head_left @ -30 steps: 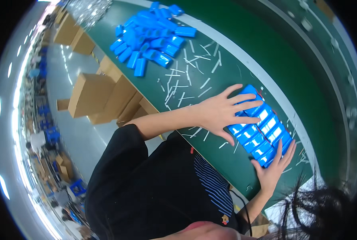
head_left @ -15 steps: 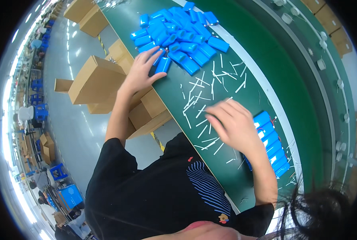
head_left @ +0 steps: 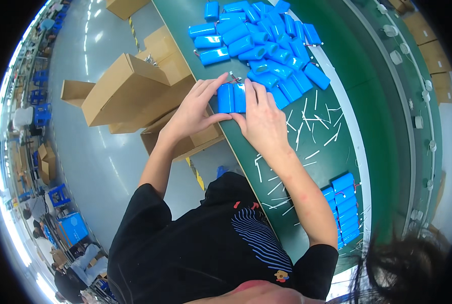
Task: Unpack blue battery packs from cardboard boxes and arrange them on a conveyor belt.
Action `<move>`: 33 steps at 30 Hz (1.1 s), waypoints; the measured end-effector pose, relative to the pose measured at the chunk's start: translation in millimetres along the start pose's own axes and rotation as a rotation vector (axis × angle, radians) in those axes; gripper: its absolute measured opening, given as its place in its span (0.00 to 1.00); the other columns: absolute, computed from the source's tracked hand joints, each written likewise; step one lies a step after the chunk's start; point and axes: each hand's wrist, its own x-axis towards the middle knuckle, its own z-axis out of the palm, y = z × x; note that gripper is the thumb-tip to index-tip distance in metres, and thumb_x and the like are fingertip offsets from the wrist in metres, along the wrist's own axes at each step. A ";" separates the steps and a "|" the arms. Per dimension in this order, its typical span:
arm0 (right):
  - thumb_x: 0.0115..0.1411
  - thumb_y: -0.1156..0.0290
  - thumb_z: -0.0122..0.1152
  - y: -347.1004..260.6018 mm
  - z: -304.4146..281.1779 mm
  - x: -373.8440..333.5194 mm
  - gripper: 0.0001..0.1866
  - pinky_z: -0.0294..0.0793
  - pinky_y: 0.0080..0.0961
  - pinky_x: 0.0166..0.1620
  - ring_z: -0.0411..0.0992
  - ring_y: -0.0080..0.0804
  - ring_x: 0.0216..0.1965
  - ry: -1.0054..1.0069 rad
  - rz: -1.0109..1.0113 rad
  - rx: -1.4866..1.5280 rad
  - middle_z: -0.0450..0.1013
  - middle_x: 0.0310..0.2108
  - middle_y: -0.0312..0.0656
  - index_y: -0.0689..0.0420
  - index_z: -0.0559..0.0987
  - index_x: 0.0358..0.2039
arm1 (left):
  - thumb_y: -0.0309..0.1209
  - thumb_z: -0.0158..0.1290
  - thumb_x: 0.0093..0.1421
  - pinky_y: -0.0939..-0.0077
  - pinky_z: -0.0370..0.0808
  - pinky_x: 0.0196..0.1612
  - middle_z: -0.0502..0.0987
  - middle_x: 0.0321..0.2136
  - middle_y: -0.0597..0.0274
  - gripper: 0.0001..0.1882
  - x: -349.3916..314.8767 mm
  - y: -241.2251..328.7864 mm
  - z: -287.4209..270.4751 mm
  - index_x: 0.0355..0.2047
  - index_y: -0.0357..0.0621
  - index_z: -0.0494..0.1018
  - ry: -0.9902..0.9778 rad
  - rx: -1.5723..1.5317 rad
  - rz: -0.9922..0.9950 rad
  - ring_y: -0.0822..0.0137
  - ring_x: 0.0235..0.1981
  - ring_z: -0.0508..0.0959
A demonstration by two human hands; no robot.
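Observation:
Two blue shrink-wrapped battery packs (head_left: 226, 99) stand side by side between my hands, near the table's left edge. My left hand (head_left: 198, 109) grips the left one, thumb at its near end and fingers at its far end. From the other side my right hand (head_left: 264, 120) closes on the right pack, fingers over its far end and thumb by the near end. Thin leads with small white connectors (head_left: 232, 77) stick out at the far ends. Just beyond lies a loose heap of similar blue packs (head_left: 238, 38).
White strips (head_left: 307, 121) lie scattered over the green table (head_left: 259, 139). Neat rows of blue packs (head_left: 345, 207) sit at the right. Open cardboard boxes (head_left: 127, 93) stand left of the table. A green conveyor belt (head_left: 383, 101) runs beyond the pale rail.
My right hand has moved left and away from me to join the left. Both now hold two packs drawn apart from the heap. The view has shifted slightly.

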 end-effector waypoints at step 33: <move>0.46 0.68 0.85 36.1 -79.2 -112.3 0.51 0.78 0.32 0.47 0.74 0.40 0.45 -0.375 0.201 0.326 0.66 0.60 0.45 0.51 0.70 0.72 | 0.45 0.76 0.52 0.57 0.57 0.69 0.80 0.60 0.68 0.53 -59.7 55.2 91.4 0.74 0.43 0.62 0.091 -0.165 0.190 0.61 0.54 0.74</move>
